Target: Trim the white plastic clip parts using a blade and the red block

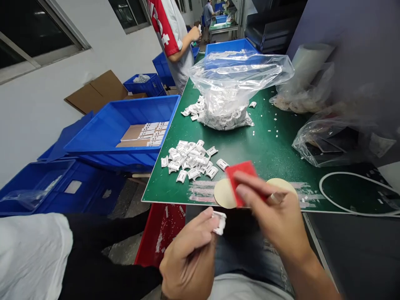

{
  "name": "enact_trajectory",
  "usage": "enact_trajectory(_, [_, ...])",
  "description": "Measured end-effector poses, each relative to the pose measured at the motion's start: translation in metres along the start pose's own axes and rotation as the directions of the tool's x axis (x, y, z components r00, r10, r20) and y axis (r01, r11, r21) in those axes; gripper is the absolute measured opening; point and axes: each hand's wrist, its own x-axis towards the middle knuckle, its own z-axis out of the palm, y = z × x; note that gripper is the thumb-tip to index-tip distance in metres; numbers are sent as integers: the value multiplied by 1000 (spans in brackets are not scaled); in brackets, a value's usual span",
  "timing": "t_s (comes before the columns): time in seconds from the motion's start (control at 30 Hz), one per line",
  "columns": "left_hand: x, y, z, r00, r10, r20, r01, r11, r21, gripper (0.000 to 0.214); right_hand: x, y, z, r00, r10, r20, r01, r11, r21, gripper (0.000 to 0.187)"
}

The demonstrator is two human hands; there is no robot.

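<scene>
My left hand (pixel 190 250) pinches a small white plastic part (pixel 219 223) just off the table's front edge. In my right hand (pixel 275 208) is a flat red rectangular pad (pixel 242 179), slightly blurred, held above the table edge between thumb and fingers. Beneath the pad lies a round cream disc (pixel 223 193), partly covered by it. A second cream disc (pixel 283 185) shows behind my right hand. Left of the pad, a heap of similar white plastic parts (pixel 189 158) sits on the green table (pixel 250 146), with one loose part (pixel 222 164) close to the pad.
A clear plastic bag (pixel 226 108) full of white parts stands mid-table. Blue crates (pixel 125 112) line the left side, and a red bin (pixel 156 237) is below the table edge. A white cable loop (pixel 321 187) lies at right. One person (pixel 175 41) stands behind; another sits at left.
</scene>
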Motion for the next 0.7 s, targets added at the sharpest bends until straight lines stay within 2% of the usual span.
enact_trajectory(0.07, [-1,0,-1,996,63,55,-63,998,-12,31,0,1,2,995,-13,-95,13,1000,-2,19])
enact_trajectory(0.13, [-1,2,1,995,56,80,-56,998,0,30,-1,2,5,997,-19,-69,18,1000,-14,22])
enact_trajectory(0.2, [2,5,6,998,50,34,-51,999,19,28,-1,3,5,999,-26,-32,24,998,-56,22])
enact_trajectory(0.3, [7,10,14,994,68,-86,-63,996,62,27,0,5,0,993,-40,-110,28,994,-104,19])
enact_trajectory(0.33, [8,11,15,994,59,-89,-53,996,67,28,0,6,-1,992,-45,-118,33,995,-99,19])
enact_trajectory(0.43, [8,11,16,999,4,-46,-3,1000,26,28,-6,4,-3,991,-8,-131,11,1000,22,15])
enact_trajectory(0.5, [7,10,14,999,-12,-38,12,1000,-12,30,-11,0,-2,984,91,-151,-65,983,172,13])
enact_trajectory(0.57, [6,8,12,999,-13,-38,12,1000,-13,32,-15,-3,-1,970,218,-106,-175,932,317,17])
enact_trajectory(0.6, [7,8,12,1000,-3,-27,2,1000,-7,33,-16,-4,-1,967,250,-41,-216,899,380,18])
enact_trajectory(0.7, [12,10,14,999,36,14,-36,999,-3,31,-22,-2,-4,967,208,150,-256,795,550,13])
